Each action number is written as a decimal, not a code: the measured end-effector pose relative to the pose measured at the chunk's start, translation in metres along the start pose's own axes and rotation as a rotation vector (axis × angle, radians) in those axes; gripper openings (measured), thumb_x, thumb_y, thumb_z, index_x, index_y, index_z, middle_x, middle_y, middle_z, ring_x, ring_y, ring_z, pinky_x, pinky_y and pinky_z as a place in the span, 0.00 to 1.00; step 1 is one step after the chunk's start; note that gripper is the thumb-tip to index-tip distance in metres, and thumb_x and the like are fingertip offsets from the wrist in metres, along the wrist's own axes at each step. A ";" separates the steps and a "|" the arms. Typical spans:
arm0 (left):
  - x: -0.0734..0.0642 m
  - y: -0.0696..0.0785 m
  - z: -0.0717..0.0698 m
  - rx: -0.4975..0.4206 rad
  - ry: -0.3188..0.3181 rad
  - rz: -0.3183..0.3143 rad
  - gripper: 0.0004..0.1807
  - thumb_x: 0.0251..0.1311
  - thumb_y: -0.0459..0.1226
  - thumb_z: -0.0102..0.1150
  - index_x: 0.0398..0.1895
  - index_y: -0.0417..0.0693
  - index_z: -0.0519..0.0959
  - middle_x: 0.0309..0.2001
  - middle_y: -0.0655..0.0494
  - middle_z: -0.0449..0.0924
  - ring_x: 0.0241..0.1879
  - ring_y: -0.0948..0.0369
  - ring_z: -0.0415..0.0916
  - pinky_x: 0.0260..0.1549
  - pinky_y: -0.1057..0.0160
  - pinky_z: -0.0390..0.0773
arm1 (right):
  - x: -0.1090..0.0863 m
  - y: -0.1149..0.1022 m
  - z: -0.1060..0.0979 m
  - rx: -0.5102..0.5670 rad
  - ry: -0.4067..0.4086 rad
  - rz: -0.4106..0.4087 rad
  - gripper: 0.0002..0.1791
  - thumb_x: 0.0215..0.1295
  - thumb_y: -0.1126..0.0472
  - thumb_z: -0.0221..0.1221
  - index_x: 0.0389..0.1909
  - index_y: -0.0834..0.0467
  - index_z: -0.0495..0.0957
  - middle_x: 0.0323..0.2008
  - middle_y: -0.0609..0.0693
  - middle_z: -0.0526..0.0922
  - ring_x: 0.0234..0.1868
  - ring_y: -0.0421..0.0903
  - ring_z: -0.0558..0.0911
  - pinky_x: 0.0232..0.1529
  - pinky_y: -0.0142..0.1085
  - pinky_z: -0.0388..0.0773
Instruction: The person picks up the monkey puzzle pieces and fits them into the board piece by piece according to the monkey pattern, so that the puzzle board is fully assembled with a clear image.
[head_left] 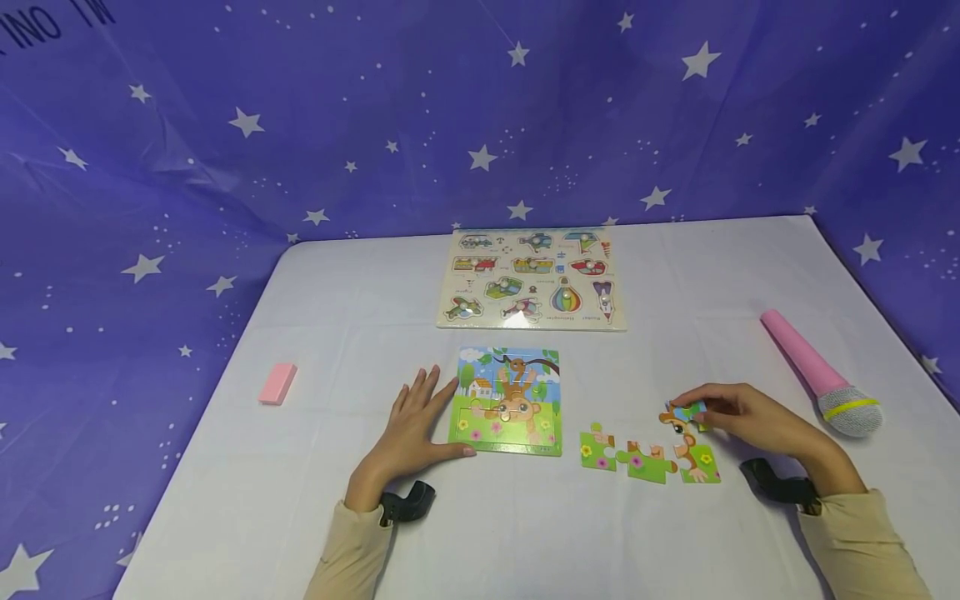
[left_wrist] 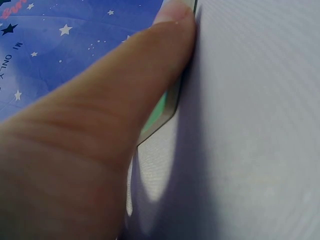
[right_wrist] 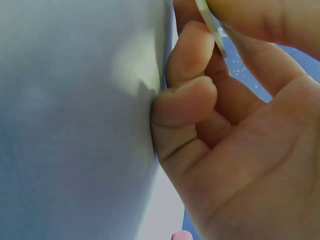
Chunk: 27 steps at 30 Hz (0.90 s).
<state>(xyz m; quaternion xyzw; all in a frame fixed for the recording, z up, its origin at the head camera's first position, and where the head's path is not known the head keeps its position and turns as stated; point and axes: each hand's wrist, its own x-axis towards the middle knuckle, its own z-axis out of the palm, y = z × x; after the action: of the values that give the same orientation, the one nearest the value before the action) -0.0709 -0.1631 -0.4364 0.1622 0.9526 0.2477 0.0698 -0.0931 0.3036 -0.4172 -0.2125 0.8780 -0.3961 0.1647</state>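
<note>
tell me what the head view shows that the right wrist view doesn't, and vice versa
Only the head view: the left hand at the monkey puzzle's edge, the vehicle board and the pink block.

Only the right wrist view: the palm side of the right hand.

Both: that hand pinching a puzzle piece, the white table and the backdrop.

Draped play space, starry backdrop (head_left: 420, 125), white table (head_left: 517, 537), puzzles (head_left: 506, 402)

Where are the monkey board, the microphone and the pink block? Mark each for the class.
Monkey board (head_left: 515, 407): head view, on the monkey's face.
Microphone (head_left: 817, 368): head view, on its handle.
Pink block (head_left: 277, 384): head view, on its top.
</note>
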 end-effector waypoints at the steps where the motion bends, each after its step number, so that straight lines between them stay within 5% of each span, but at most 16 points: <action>1: 0.000 0.000 0.000 0.000 0.000 -0.001 0.54 0.38 0.61 0.64 0.70 0.57 0.52 0.73 0.49 0.39 0.72 0.50 0.32 0.68 0.45 0.34 | 0.000 0.000 0.000 0.004 -0.003 0.004 0.13 0.63 0.63 0.53 0.48 0.55 0.77 0.46 0.34 0.78 0.40 0.30 0.71 0.34 0.23 0.69; 9: 0.000 0.000 0.000 -0.002 -0.004 -0.002 0.54 0.38 0.61 0.64 0.70 0.57 0.52 0.73 0.49 0.39 0.72 0.50 0.32 0.68 0.45 0.34 | 0.001 -0.003 0.001 -0.015 0.035 0.036 0.13 0.62 0.62 0.54 0.48 0.52 0.77 0.48 0.45 0.79 0.40 0.26 0.72 0.34 0.23 0.71; 15: -0.001 0.000 0.000 -0.005 0.001 -0.002 0.54 0.38 0.61 0.65 0.70 0.56 0.53 0.73 0.48 0.39 0.72 0.50 0.32 0.68 0.45 0.34 | 0.007 -0.007 0.004 -0.047 0.103 0.020 0.13 0.62 0.63 0.55 0.48 0.56 0.77 0.47 0.34 0.79 0.44 0.21 0.72 0.41 0.20 0.73; 22: 0.000 0.001 0.000 -0.004 -0.012 -0.019 0.54 0.38 0.61 0.65 0.70 0.57 0.52 0.73 0.49 0.38 0.72 0.51 0.31 0.69 0.46 0.34 | 0.025 -0.028 0.021 -0.007 0.079 0.000 0.12 0.61 0.64 0.56 0.45 0.52 0.79 0.45 0.51 0.81 0.37 0.30 0.75 0.31 0.27 0.76; 27: 0.001 0.002 -0.001 0.004 -0.012 -0.027 0.54 0.38 0.61 0.65 0.70 0.56 0.52 0.73 0.48 0.38 0.72 0.50 0.32 0.69 0.46 0.34 | 0.041 -0.054 0.037 -0.007 0.058 -0.004 0.12 0.58 0.65 0.58 0.42 0.50 0.80 0.41 0.47 0.81 0.31 0.35 0.72 0.30 0.28 0.73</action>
<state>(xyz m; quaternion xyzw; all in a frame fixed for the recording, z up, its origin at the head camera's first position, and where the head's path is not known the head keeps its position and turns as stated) -0.0715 -0.1615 -0.4344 0.1511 0.9548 0.2439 0.0784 -0.0980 0.2278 -0.4040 -0.2032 0.8834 -0.3992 0.1377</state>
